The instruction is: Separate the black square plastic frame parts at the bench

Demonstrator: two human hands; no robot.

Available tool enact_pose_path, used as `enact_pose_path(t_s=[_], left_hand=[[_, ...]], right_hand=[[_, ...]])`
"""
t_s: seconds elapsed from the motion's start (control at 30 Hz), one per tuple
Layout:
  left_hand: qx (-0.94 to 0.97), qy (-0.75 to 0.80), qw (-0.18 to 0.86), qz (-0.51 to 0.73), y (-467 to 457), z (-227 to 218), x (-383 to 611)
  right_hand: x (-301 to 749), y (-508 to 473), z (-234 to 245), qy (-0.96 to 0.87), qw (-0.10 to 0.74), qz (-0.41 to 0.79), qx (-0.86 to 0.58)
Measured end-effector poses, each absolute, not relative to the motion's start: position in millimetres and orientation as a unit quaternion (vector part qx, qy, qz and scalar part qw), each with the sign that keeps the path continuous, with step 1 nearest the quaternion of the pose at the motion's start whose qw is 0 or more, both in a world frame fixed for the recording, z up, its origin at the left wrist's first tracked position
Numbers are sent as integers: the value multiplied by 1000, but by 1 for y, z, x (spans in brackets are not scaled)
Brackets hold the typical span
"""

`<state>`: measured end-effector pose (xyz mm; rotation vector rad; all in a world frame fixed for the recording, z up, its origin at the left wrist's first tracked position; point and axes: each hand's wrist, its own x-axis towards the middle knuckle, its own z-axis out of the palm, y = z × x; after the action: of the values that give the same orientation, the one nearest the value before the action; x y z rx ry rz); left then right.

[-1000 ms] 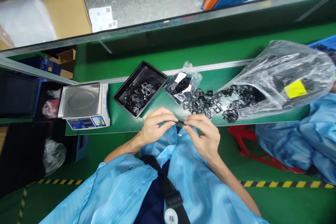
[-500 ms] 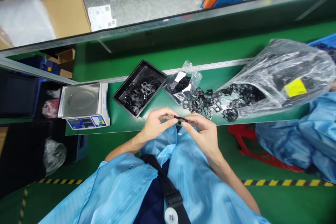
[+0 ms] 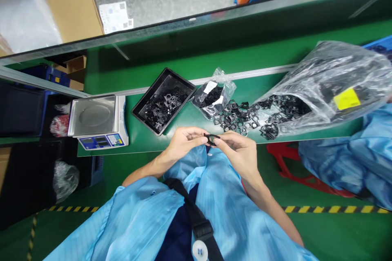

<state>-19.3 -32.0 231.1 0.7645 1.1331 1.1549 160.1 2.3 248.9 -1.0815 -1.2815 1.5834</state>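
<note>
A small black ring-shaped plastic part [image 3: 211, 136] is pinched between both hands, close to my body at the table's front edge. My left hand [image 3: 187, 140] grips its left end with thumb and fingers. On the other end, the thumb and fingers of my right hand [image 3: 238, 147] are closed. Beyond the hands, a pile of similar black parts [image 3: 234, 117] lies on the green table [image 3: 134, 130]. A black tray [image 3: 142, 104] with many such parts stands behind my left hand. Next to it lies a small clear bag [image 3: 211, 94] of black parts with white labels.
A large clear bag [image 3: 324, 85] with a yellow label spills black parts at the right. To the left stands a weighing scale [image 3: 96, 116]. A shelf edge [image 3: 171, 24] crosses above the table. Beside a red stool [image 3: 283, 159] is another person's blue sleeve [image 3: 333, 155].
The black part has turned slightly in my fingers, so its ring opening shows more. Both hands stay in nearly the same place. The view has shifted a little.
</note>
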Motion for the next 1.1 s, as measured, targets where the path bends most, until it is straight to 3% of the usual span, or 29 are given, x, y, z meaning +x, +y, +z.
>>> enact_pose_path(t_s=[0.2, 0.73, 0.97, 1.1], left_hand=[[256, 485, 677, 490, -32, 234, -16], [348, 429, 730, 402, -28, 233, -39], [406, 504, 608, 459, -32, 231, -33], [439, 495, 587, 467, -30, 231, -32]], right_hand=[[162, 1, 251, -494, 388, 639, -443], [158, 2, 254, -445, 341, 695, -449], [158, 1, 250, -517, 377, 610, -467], [161, 7, 252, -638, 346, 515, -456]])
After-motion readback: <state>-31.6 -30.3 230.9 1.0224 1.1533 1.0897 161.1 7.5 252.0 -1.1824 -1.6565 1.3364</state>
